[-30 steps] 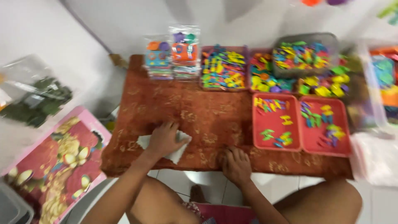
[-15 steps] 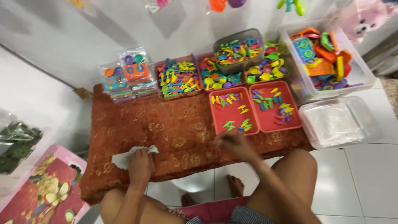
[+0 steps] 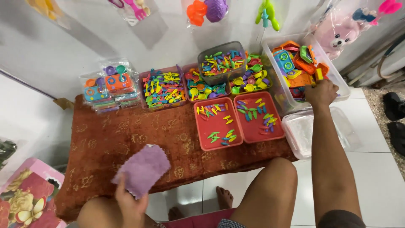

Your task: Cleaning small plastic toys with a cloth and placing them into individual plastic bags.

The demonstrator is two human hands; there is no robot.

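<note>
right hand [image 3: 321, 93] hides its grip in the clear bin [image 3: 342, 86]; trays' pieces — too small.

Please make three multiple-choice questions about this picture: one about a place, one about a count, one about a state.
1. Where is the right hand?
A. in the clear bin of big toys
B. on the cloth-covered table
C. in a red tray

2. How many red trays lie side by side?
A. one
B. two
C. four

3. How is the purple cloth?
A. flat on the table
B. lifted in the left hand
C. lying in a tray

Answers:
1. A, the hand reaches over the bin's rim among the orange toys.
2. B, two trays of small pieces touch.
3. B, the fingers hold its lower edge.
</note>
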